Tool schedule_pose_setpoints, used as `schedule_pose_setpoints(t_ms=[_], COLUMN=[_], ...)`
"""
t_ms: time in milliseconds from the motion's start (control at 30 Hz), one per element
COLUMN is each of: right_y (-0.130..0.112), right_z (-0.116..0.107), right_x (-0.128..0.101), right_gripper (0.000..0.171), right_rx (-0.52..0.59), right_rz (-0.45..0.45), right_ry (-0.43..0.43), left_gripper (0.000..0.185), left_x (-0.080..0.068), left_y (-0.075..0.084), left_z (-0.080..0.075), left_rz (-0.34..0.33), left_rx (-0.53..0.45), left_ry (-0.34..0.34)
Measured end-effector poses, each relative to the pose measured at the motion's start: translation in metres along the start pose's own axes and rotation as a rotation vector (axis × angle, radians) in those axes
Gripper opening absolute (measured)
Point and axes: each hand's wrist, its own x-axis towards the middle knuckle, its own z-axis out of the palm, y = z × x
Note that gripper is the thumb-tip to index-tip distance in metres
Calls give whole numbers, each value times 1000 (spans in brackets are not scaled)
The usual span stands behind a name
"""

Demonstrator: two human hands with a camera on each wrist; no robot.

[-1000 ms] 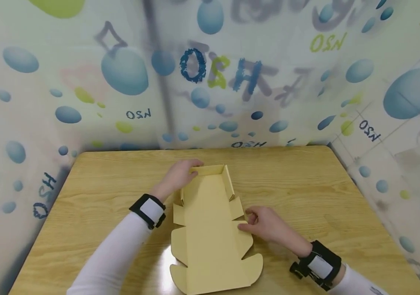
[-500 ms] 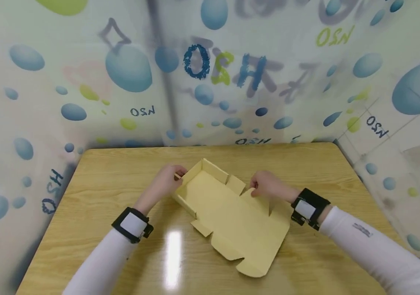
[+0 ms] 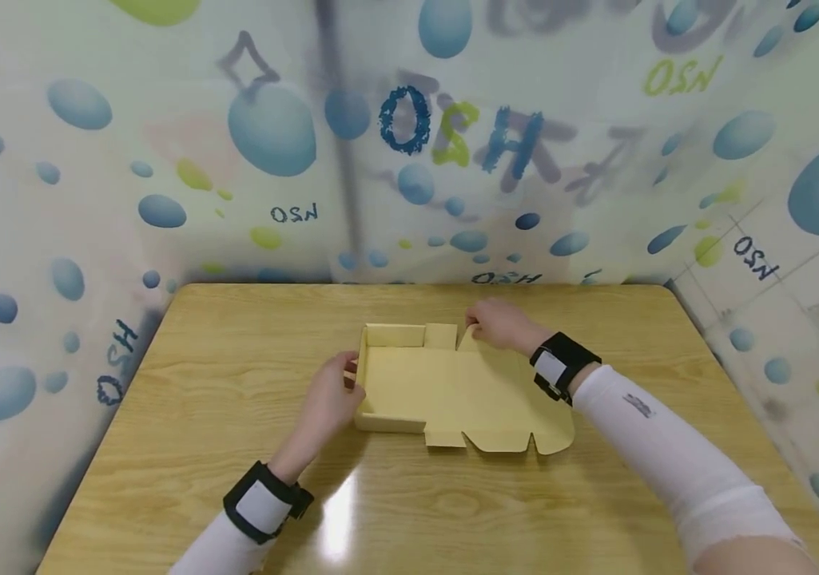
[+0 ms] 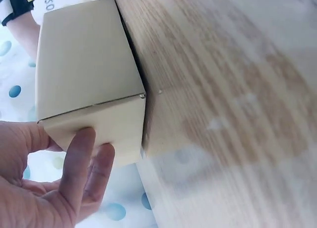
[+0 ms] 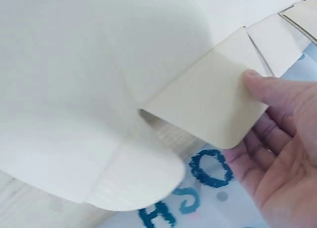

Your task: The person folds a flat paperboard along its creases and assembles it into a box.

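A partly folded cardboard box [image 3: 445, 383] lies crosswise on the wooden table. Its left end has upright walls, while the lid part to the right is flat with its side flaps spread. My left hand [image 3: 328, 393] grips the left end wall, thumb over the rim. In the left wrist view, fingertips [image 4: 84, 139] press the outside of that end. At the far edge, my right hand [image 3: 501, 323] holds a lid flap. The right wrist view shows this flap [image 5: 208, 99] pinched between thumb on top and fingers beneath. A rounded flap [image 5: 143, 173] beside it is free.
The wooden table [image 3: 251, 343] ends at a printed curtain [image 3: 294, 239] along its back edge. More patterned sheeting hangs at both sides. Light glares off the tabletop in front of the box.
The box has turned from lengthwise to crosswise, its walled end swinging to the left. My right hand has moved from beside a flap to the far-side flap and now holds it.
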Motion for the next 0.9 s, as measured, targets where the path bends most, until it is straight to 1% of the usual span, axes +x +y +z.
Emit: schedule_pose_setpoints(t_ms=[33, 100, 200, 233, 300, 433, 500, 567, 633, 733, 900], right_y=[3, 8, 13, 14, 15, 20, 23, 25, 29, 33, 37], right_z=[2, 6, 12, 13, 16, 24, 29, 32, 35, 39, 49], right_x=[-2, -9, -24, -31, -44, -69, -79, -90, -100, -115, -137], right_gripper=[13, 36, 71, 80, 89, 94, 94, 94, 93, 91, 87], right_rx=[3, 4, 2, 0, -16, -42, -34, -8, 27, 80, 113], right_rz=[-3, -7, 3, 16, 53, 134, 163, 190, 215, 254, 307], right_ry=[18, 68, 166, 196, 254, 328, 342, 349, 349, 343, 315], left_gripper=[51, 59, 81, 87, 96, 103, 104, 103, 101, 97, 93], left_x=[0, 1, 6, 9, 14, 25, 29, 34, 39, 46, 61], left_y=[0, 1, 0, -1, -1, 0, 1, 3, 6, 11, 18], left_z=[1, 1, 1, 1, 1, -1, -2, -4, -5, -4, -2], left_rz=[10, 25, 67, 82, 102, 113, 111, 120, 134, 176, 225], left_rx=[7, 31, 94, 123, 165, 229, 254, 260, 243, 210, 227], left_ry=[5, 15, 14, 7, -20, -93, -125, -149, -161, -169, -172])
